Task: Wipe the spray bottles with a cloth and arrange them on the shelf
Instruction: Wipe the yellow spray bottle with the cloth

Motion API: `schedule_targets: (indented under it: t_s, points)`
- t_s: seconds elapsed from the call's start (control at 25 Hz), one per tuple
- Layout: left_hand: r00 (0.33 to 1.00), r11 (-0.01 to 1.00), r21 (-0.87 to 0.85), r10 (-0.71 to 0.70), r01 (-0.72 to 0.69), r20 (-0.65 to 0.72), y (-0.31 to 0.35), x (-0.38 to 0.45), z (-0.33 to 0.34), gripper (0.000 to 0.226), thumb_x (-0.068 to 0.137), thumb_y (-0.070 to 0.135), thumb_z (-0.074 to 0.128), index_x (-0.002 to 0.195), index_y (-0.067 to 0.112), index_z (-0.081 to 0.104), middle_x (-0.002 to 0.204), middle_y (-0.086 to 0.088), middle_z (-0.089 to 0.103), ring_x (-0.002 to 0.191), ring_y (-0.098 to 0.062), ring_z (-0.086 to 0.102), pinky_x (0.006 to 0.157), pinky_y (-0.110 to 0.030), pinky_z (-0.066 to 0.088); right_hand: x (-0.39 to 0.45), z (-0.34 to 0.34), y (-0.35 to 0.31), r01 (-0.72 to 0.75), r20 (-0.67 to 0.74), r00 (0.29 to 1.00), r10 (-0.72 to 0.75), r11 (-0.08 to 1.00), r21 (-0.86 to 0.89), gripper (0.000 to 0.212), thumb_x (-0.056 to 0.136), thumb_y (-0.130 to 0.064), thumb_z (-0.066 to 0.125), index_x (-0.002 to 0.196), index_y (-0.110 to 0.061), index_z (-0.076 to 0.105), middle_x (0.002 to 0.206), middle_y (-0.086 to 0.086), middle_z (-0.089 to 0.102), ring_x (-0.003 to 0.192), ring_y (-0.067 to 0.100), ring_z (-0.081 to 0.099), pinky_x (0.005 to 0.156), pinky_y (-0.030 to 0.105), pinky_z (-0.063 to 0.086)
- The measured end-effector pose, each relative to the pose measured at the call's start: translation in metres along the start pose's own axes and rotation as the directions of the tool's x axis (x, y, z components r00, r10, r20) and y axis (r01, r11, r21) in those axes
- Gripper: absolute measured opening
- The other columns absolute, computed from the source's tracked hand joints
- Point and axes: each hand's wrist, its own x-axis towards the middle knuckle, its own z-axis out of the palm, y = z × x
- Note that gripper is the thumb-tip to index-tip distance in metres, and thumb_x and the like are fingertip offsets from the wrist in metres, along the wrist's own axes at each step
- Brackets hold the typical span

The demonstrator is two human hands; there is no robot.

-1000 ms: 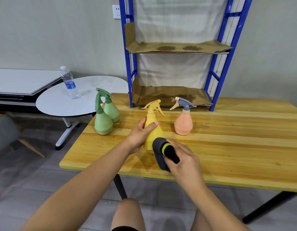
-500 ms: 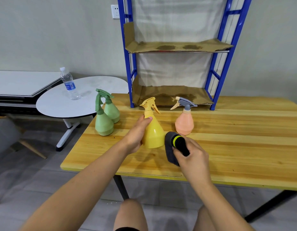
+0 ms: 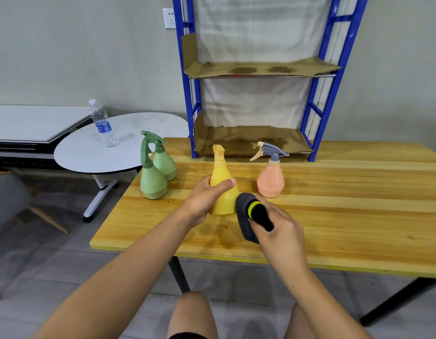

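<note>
My left hand [image 3: 207, 199] grips the yellow spray bottle [image 3: 223, 187], which stands upright on the wooden table [image 3: 346, 216]. My right hand [image 3: 278, 231] holds the black handle of a wiping tool whose dark grey cloth pad [image 3: 244, 216] touches the bottle's lower right side. A pink spray bottle [image 3: 270, 179] with a grey trigger stands just behind the pad. Two green spray bottles [image 3: 153, 177] stand together at the table's left end. The blue metal shelf [image 3: 256, 69] with cardboard-lined levels stands at the back of the table, with no bottles on it.
A round white side table [image 3: 90, 152] with a clear water bottle [image 3: 102, 124] stands left of the wooden table. A low white bench lies further left against the wall. My knees show below the table's front edge.
The yellow bottle has been turned in my left hand, so its trigger now points away from me. The cloth pad moved from the bottle's front round to its right side.
</note>
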Motion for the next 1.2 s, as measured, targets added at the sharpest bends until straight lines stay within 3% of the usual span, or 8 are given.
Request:
schedule_targets:
  t_s: [0.12,0.24,0.4,0.56,0.64,0.8,0.92,1.2]
  points:
    - [0.999,0.999,-0.045,-0.028,0.03,0.029,0.0,0.001,0.004,0.066,0.082,0.036,0.081,0.135,0.016,0.048,0.121,-0.011,0.067,0.108,-0.028,0.068,0.089,-0.043,0.059,-0.01,0.006,-0.005,0.18,0.079,0.982,-0.174,0.98,-0.084,0.064,0.068,0.003,0.083,0.128,-0.014,0.067,0.124,-0.003,0.069,0.114,0.015,0.063,0.099,0.021,0.046]
    - [0.992,0.989,-0.101,-0.105,0.112,0.069,0.003,0.001,0.002,0.075,0.075,0.04,0.079,0.138,0.021,0.043,0.129,-0.011,0.062,0.114,-0.03,0.064,0.091,-0.046,0.057,-0.007,0.002,-0.002,0.204,0.04,0.979,-0.2,0.97,-0.135,0.07,0.067,0.006,0.083,0.131,-0.013,0.063,0.128,-0.001,0.066,0.116,0.017,0.061,0.1,0.028,0.05]
    - [0.974,0.978,-0.121,-0.15,0.171,0.167,0.003,-0.001,-0.001,0.043,0.085,0.024,0.066,0.125,0.015,0.052,0.118,-0.012,0.062,0.105,-0.027,0.062,0.084,-0.041,0.053,-0.006,-0.001,0.004,0.425,0.132,0.904,-0.406,0.883,-0.197,0.073,0.066,0.015,0.073,0.132,-0.012,0.063,0.136,0.0,0.062,0.122,0.021,0.059,0.1,0.041,0.05]
    - [0.984,0.992,-0.038,-0.113,0.119,0.136,0.004,0.004,-0.005,0.09,0.067,0.041,0.088,0.143,0.024,0.043,0.132,-0.01,0.062,0.118,-0.03,0.063,0.095,-0.046,0.055,0.002,-0.002,0.009,0.501,0.168,0.863,-0.477,0.849,-0.166,0.059,0.077,0.01,0.063,0.132,-0.011,0.063,0.138,0.001,0.06,0.126,0.021,0.056,0.101,0.041,0.049]
    - [0.986,0.993,0.016,-0.115,0.114,0.123,0.004,0.002,0.0,0.089,0.067,0.043,0.086,0.142,0.026,0.043,0.129,-0.012,0.062,0.114,-0.031,0.065,0.092,-0.045,0.058,-0.001,0.001,0.008,0.594,0.249,0.798,-0.549,0.787,-0.167,0.056,0.081,0.008,0.062,0.133,-0.013,0.062,0.14,0.001,0.059,0.128,0.022,0.056,0.1,0.042,0.05]
    - [0.988,0.99,-0.096,-0.096,0.108,0.122,-0.001,0.002,-0.002,0.072,0.075,0.037,0.078,0.137,0.02,0.045,0.128,-0.012,0.062,0.115,-0.031,0.064,0.094,-0.046,0.056,0.009,-0.008,0.014,0.516,0.191,0.853,-0.486,0.841,-0.161,0.066,0.07,0.014,0.071,0.13,-0.012,0.064,0.137,0.002,0.061,0.125,0.023,0.058,0.099,0.043,0.05]
    - [0.969,0.971,-0.181,-0.113,0.154,0.219,0.002,-0.001,-0.002,0.047,0.08,0.027,0.065,0.123,0.009,0.054,0.114,-0.014,0.064,0.106,-0.03,0.062,0.093,-0.045,0.051,0.005,0.0,0.007,0.563,0.245,0.82,-0.518,0.808,-0.175,0.062,0.073,0.011,0.07,0.13,-0.011,0.064,0.137,0.003,0.061,0.126,0.024,0.057,0.1,0.044,0.05]
    - [0.986,0.991,-0.065,-0.104,0.113,0.13,0.0,0.001,-0.005,0.073,0.07,0.035,0.086,0.131,0.009,0.054,0.118,-0.015,0.069,0.105,-0.028,0.069,0.081,-0.038,0.057,0.005,-0.009,0.016,0.528,0.252,0.838,-0.485,0.836,-0.147,0.067,0.071,0.01,0.076,0.133,-0.011,0.062,0.139,0.002,0.06,0.129,0.022,0.055,0.102,0.043,0.049]
